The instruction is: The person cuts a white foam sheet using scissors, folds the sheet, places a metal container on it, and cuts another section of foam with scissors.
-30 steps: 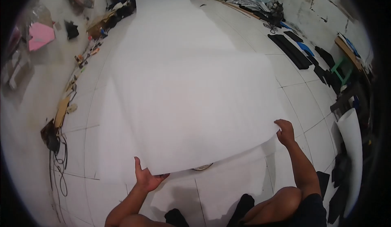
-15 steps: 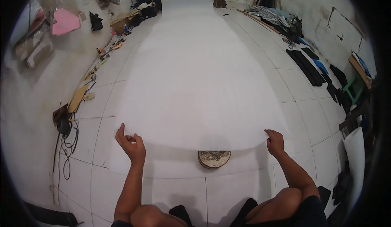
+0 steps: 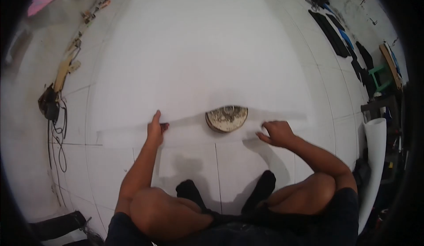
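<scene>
A wide white sheet (image 3: 198,60) is spread over the tiled floor in front of me, with its near edge slightly lifted around the weight. A thick, worn round disc (image 3: 226,120) sits at that edge, its far part hidden under the sheet. My left hand (image 3: 155,130) touches the sheet's edge left of the disc, index finger stretched forward and thumb apart. To the right of the disc, my right hand (image 3: 278,133) is just at the near side of the edge, fingers bent and thumb apart, with nothing visible between them.
Black cables (image 3: 59,135) and cardboard scraps (image 3: 65,71) lie along the left wall. On the right are black strips (image 3: 329,34), a green stool-like frame (image 3: 379,78) and a rolled white sheet (image 3: 373,157). My feet in black socks (image 3: 192,192) are close to the sheet.
The near edge of the sheet has come down to the floor. Both hands have moved inward from its corners toward the disc. My view has tilted down, so the roll at the far end is out of sight.
</scene>
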Demonstrator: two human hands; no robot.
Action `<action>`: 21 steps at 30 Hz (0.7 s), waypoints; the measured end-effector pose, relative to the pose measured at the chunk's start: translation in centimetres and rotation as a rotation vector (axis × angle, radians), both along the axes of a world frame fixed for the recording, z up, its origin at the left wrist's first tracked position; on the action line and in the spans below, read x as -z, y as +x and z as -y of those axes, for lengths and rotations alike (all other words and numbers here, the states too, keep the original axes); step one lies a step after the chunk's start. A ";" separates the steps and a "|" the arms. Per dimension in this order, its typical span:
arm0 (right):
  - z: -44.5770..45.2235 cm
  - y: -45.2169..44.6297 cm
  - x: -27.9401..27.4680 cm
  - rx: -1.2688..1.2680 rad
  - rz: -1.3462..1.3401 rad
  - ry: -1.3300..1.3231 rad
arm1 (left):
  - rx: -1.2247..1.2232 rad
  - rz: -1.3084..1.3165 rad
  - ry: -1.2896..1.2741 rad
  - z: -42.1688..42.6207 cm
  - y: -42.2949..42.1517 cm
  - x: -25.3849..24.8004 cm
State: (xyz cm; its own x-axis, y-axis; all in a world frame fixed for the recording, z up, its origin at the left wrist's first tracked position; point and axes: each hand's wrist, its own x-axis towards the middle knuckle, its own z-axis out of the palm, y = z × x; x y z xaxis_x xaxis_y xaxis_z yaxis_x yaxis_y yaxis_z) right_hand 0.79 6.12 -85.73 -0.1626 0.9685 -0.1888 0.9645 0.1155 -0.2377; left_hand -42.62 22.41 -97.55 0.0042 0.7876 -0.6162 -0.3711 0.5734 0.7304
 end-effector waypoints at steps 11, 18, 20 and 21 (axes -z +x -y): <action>-9.7 -9.9 -2.6 -0.130 -0.021 0.022 | 0.428 -0.952 0.044 1.4 -1.0 -1.5; -10.7 -9.2 -2.1 -0.335 -0.007 0.128 | 0.494 -0.950 0.068 0.6 -1.8 0.8; -9.1 -8.8 -2.7 -0.440 0.047 0.131 | 0.549 -1.005 0.087 0.8 -2.3 2.3; -8.2 -8.7 -2.6 -0.485 0.020 0.183 | 0.544 -0.998 0.062 1.1 -2.6 2.9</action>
State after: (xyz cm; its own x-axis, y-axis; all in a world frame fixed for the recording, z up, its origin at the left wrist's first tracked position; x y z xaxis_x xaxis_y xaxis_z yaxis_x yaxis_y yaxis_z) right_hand -7.88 14.36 -83.09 -0.5994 0.7999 -0.0309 0.7937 0.5888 -0.1532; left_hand -45.25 21.35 -100.41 -0.1159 0.8607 -0.4958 0.6790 0.4330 0.5929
